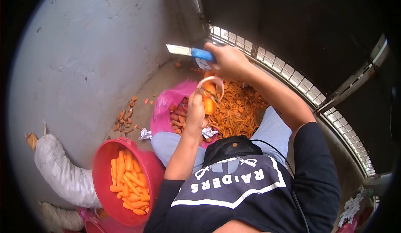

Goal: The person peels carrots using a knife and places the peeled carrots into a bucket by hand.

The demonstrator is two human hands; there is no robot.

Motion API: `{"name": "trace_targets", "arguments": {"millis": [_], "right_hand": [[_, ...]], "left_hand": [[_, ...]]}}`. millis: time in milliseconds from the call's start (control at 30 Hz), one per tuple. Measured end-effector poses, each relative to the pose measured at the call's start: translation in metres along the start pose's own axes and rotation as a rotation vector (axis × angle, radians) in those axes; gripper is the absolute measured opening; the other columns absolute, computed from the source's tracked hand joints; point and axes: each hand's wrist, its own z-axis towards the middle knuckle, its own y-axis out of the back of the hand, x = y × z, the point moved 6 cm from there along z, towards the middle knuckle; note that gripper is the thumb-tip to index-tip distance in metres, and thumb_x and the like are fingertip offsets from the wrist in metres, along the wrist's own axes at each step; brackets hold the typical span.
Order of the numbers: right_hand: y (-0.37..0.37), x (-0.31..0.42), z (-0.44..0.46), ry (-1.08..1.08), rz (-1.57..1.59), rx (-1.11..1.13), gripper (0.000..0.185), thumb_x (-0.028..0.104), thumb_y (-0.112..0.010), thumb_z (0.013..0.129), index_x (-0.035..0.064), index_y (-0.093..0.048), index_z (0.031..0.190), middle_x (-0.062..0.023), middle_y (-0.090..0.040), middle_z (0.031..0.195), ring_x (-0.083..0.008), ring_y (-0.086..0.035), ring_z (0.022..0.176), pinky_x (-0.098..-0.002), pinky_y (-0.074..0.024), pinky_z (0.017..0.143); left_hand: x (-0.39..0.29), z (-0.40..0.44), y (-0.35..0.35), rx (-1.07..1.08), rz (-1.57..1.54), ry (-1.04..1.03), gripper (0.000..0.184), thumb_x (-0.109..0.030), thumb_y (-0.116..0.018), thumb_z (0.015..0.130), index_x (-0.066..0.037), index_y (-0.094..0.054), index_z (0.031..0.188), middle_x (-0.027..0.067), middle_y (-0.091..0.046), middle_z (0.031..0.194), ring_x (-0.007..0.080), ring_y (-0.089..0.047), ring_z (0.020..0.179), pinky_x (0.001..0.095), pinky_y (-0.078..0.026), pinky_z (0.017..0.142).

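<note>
"Blue is what catches my eye: whose hand has that handle?"

"The right hand (229, 61). Its fingers are closed around the handle of the knife (203, 54), and the pale blade points out to the left, above the carrot."

"And the left hand (195, 110)?"

"Lower down, gripping the large carrot (209, 103), which stands roughly upright in front of the person. The thumb and fingers are narrowed on its side, though some of them are hidden."

"What is the pale pink curved band (217, 82) by the carrot's upper part?"

"It arches across there, close to the left hand. I can't tell whether it is a tool or something else."

"What lies beneath all that?"

"A wide heap of orange shavings (238, 112), between the left hand and the pale blue trouser leg (273, 128) on the right. Just to the left of the heap, a pink plastic bag (159, 113) lies open, with darker, rough-skinned carrots (178, 118) inside."

"Are there smooth ones too?"

"Yes, bright orange carrots (131, 182) lie piled in the red bucket (101, 166), left of the person. A bulging white sack (67, 172) sits against the bucket's far side."

"And on the floor?"

"Small carrots and pieces (125, 118) are scattered near the grey wall (100, 57), with crumpled white paper (145, 134) beside the bag."
</note>
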Motion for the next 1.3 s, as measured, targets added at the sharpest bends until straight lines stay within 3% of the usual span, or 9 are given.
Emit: {"name": "trace_targets", "arguments": {"millis": [100, 233, 333, 367, 467, 500, 633, 800, 1300], "right_hand": [[0.005, -0.026, 0.020, -0.083, -0.107, -0.005, 0.030, 0.023, -0.065, 0.081, 0.0121, -0.054, 0.107, -0.0143, -0.066, 0.076, -0.0352, -0.066, 0.075, -0.0464, -0.0499, 0.067], [0.018, -0.085, 0.036, -0.217, -0.271, -0.116, 0.035, 0.026, -0.066, 0.081, 0.0106, -0.056, 0.110, -0.0165, -0.068, 0.082, -0.0343, -0.067, 0.078, -0.0441, -0.0513, 0.070], [0.015, -0.089, 0.024, -0.308, -0.154, -0.191, 0.030, 0.026, -0.065, 0.083, 0.0093, -0.056, 0.107, -0.0172, -0.068, 0.082, -0.0351, -0.067, 0.078, -0.0449, -0.0503, 0.070], [0.013, -0.082, 0.017, -0.264, -0.094, -0.228, 0.026, 0.027, -0.062, 0.086, 0.0080, -0.056, 0.103, -0.0170, -0.067, 0.078, -0.0360, -0.066, 0.076, -0.0449, -0.0491, 0.067], [0.001, -0.053, -0.005, -0.308, 0.119, -0.104, 0.025, 0.024, -0.060, 0.082, 0.0101, -0.056, 0.103, -0.0178, -0.066, 0.081, -0.0381, -0.065, 0.081, -0.0482, -0.0485, 0.071], [-0.001, -0.042, -0.013, -0.266, 0.083, -0.115, 0.024, 0.026, -0.060, 0.084, 0.0108, -0.055, 0.102, -0.0176, -0.066, 0.080, -0.0378, -0.065, 0.080, -0.0480, -0.0486, 0.071], [-0.011, -0.022, -0.025, -0.108, 0.004, -0.072, 0.028, 0.027, -0.063, 0.081, 0.0134, -0.051, 0.102, -0.0169, -0.065, 0.074, -0.0381, -0.064, 0.073, -0.0483, -0.0489, 0.066], [-0.008, -0.012, -0.028, -0.003, -0.080, -0.021, 0.032, 0.016, -0.064, 0.077, 0.0144, -0.051, 0.106, -0.0150, -0.064, 0.072, -0.0364, -0.064, 0.069, -0.0473, -0.0489, 0.062], [0.000, 0.014, -0.016, 0.077, 0.034, -0.032, 0.024, 0.019, -0.063, 0.079, 0.0128, -0.053, 0.101, -0.0169, -0.063, 0.069, -0.0382, -0.064, 0.071, -0.0489, -0.0480, 0.063]], "left_hand": [[0.004, -0.003, 0.012, 0.015, 0.095, 0.034, 0.037, -0.037, -0.045, 0.100, -0.004, -0.061, 0.103, 0.0029, -0.063, 0.079, 0.0077, -0.059, 0.066, 0.0216, -0.045, 0.052], [0.008, -0.014, 0.005, 0.089, 0.083, 0.178, 0.042, -0.042, -0.045, 0.099, -0.004, -0.061, 0.106, 0.0032, -0.063, 0.079, 0.0096, -0.060, 0.066, 0.0229, -0.048, 0.052], [0.007, -0.003, 0.009, -0.025, -0.046, 0.195, 0.043, -0.043, -0.043, 0.099, -0.005, -0.059, 0.110, 0.0036, -0.063, 0.081, 0.0117, -0.060, 0.065, 0.0260, -0.051, 0.052], [0.016, 0.007, 0.016, 0.053, -0.194, 0.255, 0.041, -0.041, -0.042, 0.100, -0.007, -0.057, 0.116, 0.0048, -0.063, 0.084, 0.0138, -0.061, 0.066, 0.0291, -0.054, 0.054], [0.029, 0.023, 0.036, -0.014, -0.275, 0.269, 0.037, -0.038, -0.043, 0.099, -0.009, -0.057, 0.118, 0.0046, -0.063, 0.087, 0.0146, -0.062, 0.071, 0.0322, -0.055, 0.060], [0.032, 0.029, 0.035, -0.055, -0.338, 0.237, 0.035, -0.035, -0.044, 0.099, -0.010, -0.058, 0.119, 0.0040, -0.064, 0.092, 0.0149, -0.062, 0.079, 0.0338, -0.055, 0.070], [0.040, 0.039, 0.040, -0.179, -0.372, 0.268, 0.037, -0.035, -0.039, 0.100, -0.010, -0.056, 0.121, 0.0071, -0.065, 0.105, 0.0211, -0.062, 0.092, 0.0380, -0.053, 0.081], [0.033, 0.041, 0.033, -0.182, -0.234, 0.213, 0.041, -0.035, -0.036, 0.101, -0.005, -0.057, 0.118, 0.0085, -0.065, 0.106, 0.0199, -0.063, 0.095, 0.0361, -0.053, 0.082], [-0.007, 0.010, -0.005, -0.040, -0.122, 0.067, 0.039, -0.034, -0.036, 0.102, -0.002, -0.054, 0.116, 0.0113, -0.064, 0.098, 0.0201, -0.065, 0.086, 0.0342, -0.056, 0.074]]}}
